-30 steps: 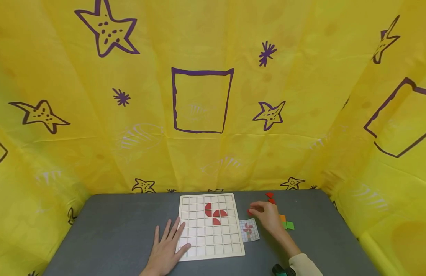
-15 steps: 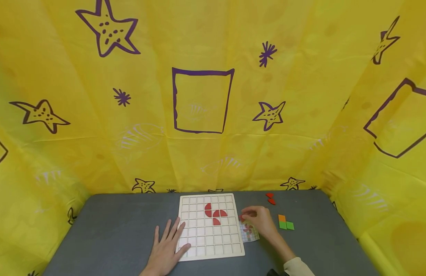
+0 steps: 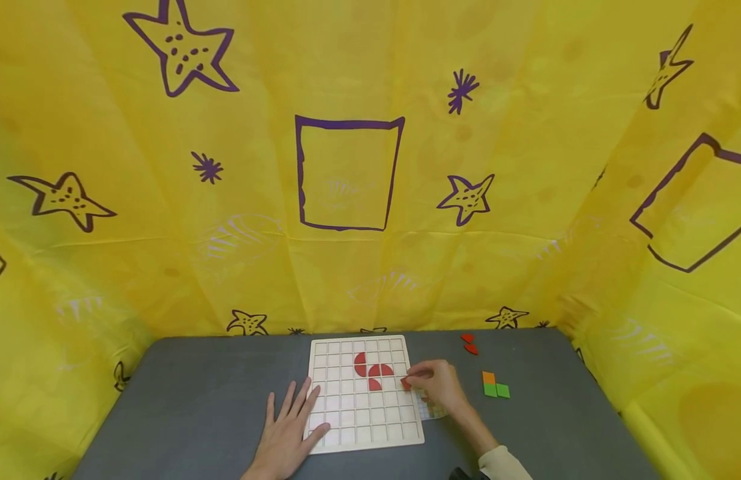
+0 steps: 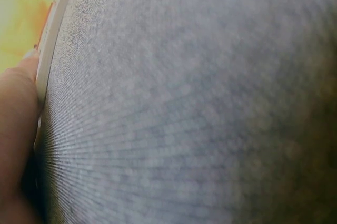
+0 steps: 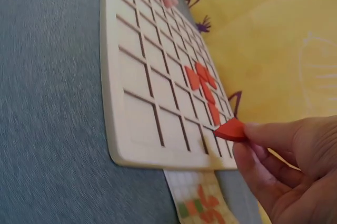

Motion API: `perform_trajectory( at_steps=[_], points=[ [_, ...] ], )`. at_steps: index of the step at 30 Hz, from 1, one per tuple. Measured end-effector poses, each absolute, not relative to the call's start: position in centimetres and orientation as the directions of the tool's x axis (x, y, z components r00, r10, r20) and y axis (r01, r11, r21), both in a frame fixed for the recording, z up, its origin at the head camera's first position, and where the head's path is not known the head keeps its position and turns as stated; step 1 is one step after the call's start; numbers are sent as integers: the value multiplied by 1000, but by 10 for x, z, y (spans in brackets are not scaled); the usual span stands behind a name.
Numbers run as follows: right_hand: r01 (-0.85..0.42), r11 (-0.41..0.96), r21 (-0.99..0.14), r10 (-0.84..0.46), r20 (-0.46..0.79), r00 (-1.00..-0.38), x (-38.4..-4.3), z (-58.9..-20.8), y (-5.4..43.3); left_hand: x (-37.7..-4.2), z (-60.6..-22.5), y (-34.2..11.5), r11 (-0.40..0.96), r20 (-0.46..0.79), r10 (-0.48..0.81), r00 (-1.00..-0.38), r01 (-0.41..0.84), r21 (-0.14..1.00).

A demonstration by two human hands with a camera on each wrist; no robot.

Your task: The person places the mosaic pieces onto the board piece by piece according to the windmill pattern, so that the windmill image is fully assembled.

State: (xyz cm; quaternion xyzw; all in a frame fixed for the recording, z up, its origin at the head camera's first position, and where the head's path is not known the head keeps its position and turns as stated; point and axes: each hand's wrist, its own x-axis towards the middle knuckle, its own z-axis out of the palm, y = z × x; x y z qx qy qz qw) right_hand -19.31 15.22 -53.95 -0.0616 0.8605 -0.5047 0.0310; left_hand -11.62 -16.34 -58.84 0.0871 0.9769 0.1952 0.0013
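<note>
A white grid board [image 3: 340,433] lies on the dark table, with several red quarter-circle tiles [image 3: 361,365] set in its upper middle cells. Across the board's left edge rests my left hand [image 3: 286,427], fingers spread and straight. My right hand [image 3: 439,387] pinches another red quarter-circle tile [image 5: 230,130] between thumb and fingertips, over the board's right side. Partly hidden under that hand, a small pattern card [image 5: 197,195] with a red pinwheel picture sits against the board's right edge. The left wrist view shows mostly blurred table cloth and part of a finger [image 4: 18,103].
Two red tiles [image 3: 470,349] lie at the table's back right. Nearer are an orange tile [image 3: 488,378] and two green tiles [image 3: 502,391], grouped together. A yellow curtain [image 3: 346,280] with purple drawings hangs behind the table and along its sides.
My right hand has moved left with the red tile, from the table beside the card to over the board's right side. The left hand has stayed on the board's left edge.
</note>
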Motion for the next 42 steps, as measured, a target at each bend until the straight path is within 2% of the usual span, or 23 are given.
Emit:
perform_trajectory(
  at_steps=[7, 12, 18, 22, 34, 42],
  points=[
    [-53, 447, -893, -170, -26, -985, -191, -545, 143, -117, -590, -162, 915, 21, 169, -985, 165, 367],
    [-7, 431, -902, -148, -63, -987, -187, -548, 133, -116, -589, -162, 915, 13, 165, -986, 158, 371],
    [67, 299, -952, -147, -115, -982, -182, -555, 124, -116, -587, -162, 916, 9, 165, -986, 157, 368],
    [56, 266, -962, -174, -104, -979, -178, -558, 116, -116, -587, -162, 917, 9, 164, -986, 155, 367],
    [-14, 447, -895, -108, -39, -993, -174, -561, 101, -116, -588, -162, 920, -15, 162, -987, 145, 364],
    [-18, 473, -881, -94, -31, -995, -172, -555, 93, -117, -590, -162, 918, -5, 163, -987, 150, 366]
  ],
)
